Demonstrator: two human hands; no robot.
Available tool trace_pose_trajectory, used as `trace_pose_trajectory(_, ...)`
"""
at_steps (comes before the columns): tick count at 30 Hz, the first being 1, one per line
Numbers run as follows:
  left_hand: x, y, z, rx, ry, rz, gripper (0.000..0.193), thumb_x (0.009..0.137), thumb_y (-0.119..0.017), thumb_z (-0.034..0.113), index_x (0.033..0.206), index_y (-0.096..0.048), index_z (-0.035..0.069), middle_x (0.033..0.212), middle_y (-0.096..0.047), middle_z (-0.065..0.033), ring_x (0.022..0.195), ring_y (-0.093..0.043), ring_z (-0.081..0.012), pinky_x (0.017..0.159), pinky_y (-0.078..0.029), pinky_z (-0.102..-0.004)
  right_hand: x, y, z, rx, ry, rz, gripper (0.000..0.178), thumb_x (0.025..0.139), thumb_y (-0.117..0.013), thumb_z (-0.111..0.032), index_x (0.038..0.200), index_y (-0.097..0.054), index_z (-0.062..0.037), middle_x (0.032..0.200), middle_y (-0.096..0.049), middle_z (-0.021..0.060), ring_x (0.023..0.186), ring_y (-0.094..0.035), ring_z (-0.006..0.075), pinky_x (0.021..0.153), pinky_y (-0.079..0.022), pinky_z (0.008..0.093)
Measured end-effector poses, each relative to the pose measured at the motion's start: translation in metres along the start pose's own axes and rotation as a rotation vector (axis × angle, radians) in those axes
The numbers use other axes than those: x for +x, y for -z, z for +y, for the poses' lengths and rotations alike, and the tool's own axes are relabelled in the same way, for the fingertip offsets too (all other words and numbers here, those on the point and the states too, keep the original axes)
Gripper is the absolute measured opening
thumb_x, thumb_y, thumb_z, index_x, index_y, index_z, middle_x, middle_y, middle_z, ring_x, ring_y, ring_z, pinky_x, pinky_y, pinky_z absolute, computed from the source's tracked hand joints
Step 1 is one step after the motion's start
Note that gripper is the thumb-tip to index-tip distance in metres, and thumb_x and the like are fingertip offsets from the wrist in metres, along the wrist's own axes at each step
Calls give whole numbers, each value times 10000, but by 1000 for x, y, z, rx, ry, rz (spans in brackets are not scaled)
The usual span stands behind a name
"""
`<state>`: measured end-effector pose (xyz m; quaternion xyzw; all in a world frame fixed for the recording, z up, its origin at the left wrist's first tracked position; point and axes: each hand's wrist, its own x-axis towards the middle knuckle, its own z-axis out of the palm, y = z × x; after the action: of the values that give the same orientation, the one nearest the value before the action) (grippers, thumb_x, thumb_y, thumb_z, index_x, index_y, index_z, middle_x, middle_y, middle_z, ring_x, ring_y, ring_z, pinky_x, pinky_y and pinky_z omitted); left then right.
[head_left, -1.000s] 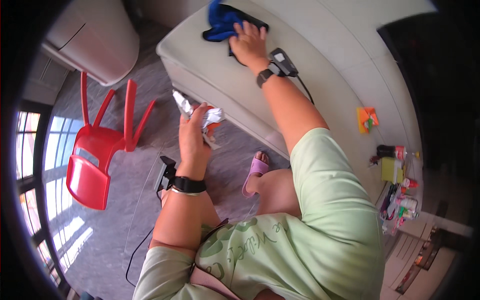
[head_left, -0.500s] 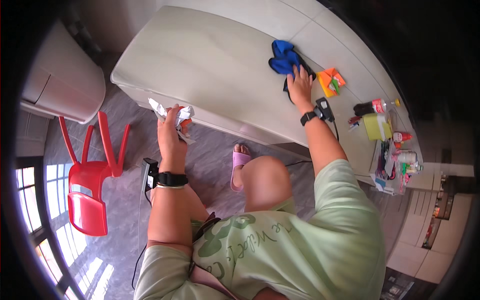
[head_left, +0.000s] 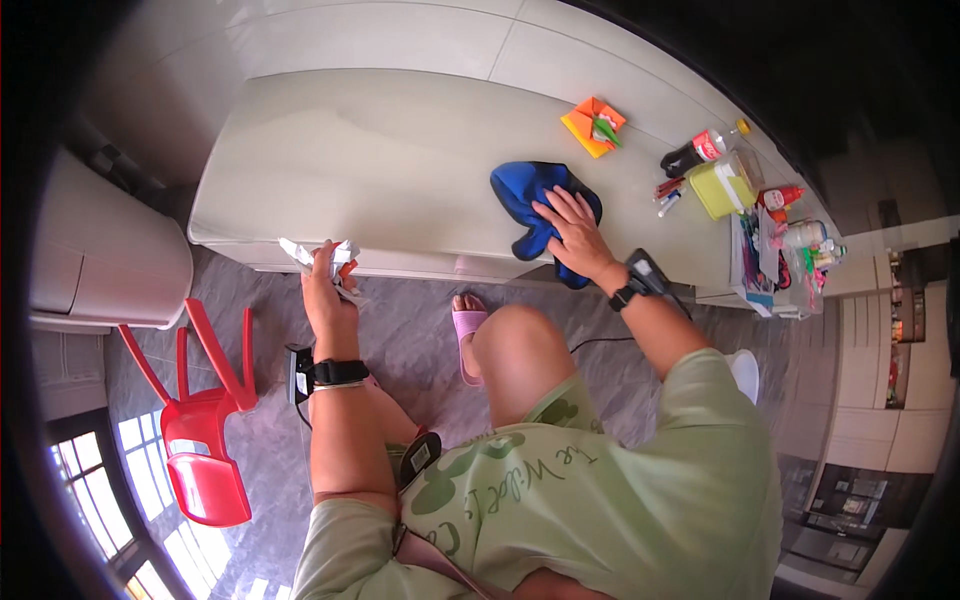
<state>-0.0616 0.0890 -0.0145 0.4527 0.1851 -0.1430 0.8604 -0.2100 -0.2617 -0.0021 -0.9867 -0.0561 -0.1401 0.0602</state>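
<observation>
My right hand (head_left: 575,232) lies with its fingers stretched out on a blue cloth with black edging (head_left: 520,190). The cloth is bunched on the long pale cabinet top (head_left: 350,150), and one end hangs over the front edge. Closed around crumpled white paper (head_left: 342,255) with orange bits, my left hand (head_left: 328,295) is held just off the front edge, farther left. Both wrists carry black straps with small devices.
Behind the cloth lies an orange and green folded-paper piece (head_left: 595,128). A dark drink bottle (head_left: 697,150), a yellow-green container (head_left: 722,190), pens and a box of small items crowd the right end. On the floor at left is a red chair (head_left: 205,440).
My right hand has drawn the blue cloth away from the wall to the cabinet's front edge. My left hand keeps hold of the crumpled paper. The view has shifted.
</observation>
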Motion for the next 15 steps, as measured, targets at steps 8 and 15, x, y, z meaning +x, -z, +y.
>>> trace_pose_trajectory(8,2,4,-2,6,17,-8,242,820,-652,181,989,-505,87,896,-592,-50,663,-567,-134,459,-350,-211,-43,-20,78,-332,-542,142,485,824,-511,-251,1266,-479,-54,1341,-425,141,1279,-346,315,1064,-240,482)
trace_pose_trajectory(15,-5,3,12,-3,2,40,227,819,-658,191,955,-509,88,857,-575,-29,648,-555,-118,455,-344,-221,-63,-14,66,-329,-506,78,522,878,-499,-327,1309,-429,-41,1387,-378,136,1308,-306,300,1076,-216,464)
